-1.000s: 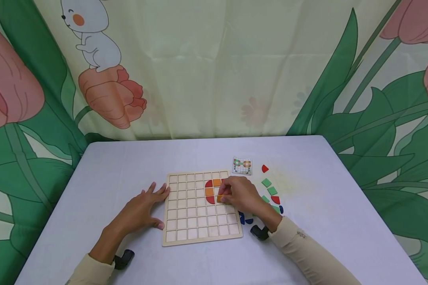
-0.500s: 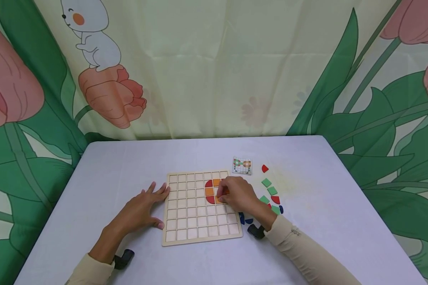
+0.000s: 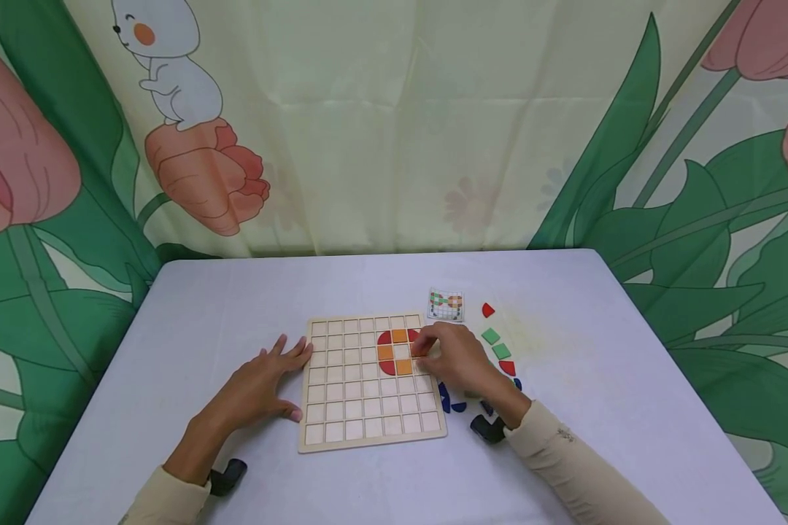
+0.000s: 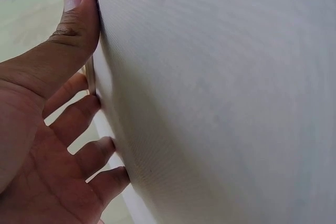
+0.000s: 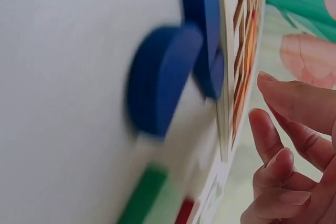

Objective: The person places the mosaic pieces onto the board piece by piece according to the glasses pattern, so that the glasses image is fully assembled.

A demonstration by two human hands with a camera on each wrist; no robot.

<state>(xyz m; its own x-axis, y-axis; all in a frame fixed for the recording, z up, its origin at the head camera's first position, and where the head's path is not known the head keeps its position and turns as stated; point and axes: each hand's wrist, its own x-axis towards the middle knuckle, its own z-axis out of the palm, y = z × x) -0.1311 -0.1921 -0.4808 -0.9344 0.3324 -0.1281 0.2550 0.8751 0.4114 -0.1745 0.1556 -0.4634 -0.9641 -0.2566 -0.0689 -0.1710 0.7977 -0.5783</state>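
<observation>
A pale wooden grid board (image 3: 341, 444) lies on the table. My left hand (image 3: 259, 386) touches its left edge, fingers spread; in the left wrist view the thumb (image 4: 73, 19) and fingertips are at the edge. Set in the grid, orange squares (image 3: 403, 367) and red quarter-rounds (image 3: 387, 368) surround a bare cell. Over the right side of the board is my right hand (image 3: 453, 357), thumb and forefinger apart. The right wrist view shows nothing between those fingers (image 5: 294, 98). That hand hides part of the board's right columns.
A small printed pattern card (image 3: 446, 305) lies behind the board. Right of the board are loose green squares (image 3: 490, 336), red quarter-rounds (image 3: 488, 310) and blue half-rounds (image 5: 157, 77). Black wrist cameras (image 3: 228, 477) sit on both wrists. A printed curtain (image 3: 394, 146) hangs behind the table.
My right hand pressed an orange square into the lower middle cell of the coloured ring, let go, and moved slightly right and up. The left hand stays put.
</observation>
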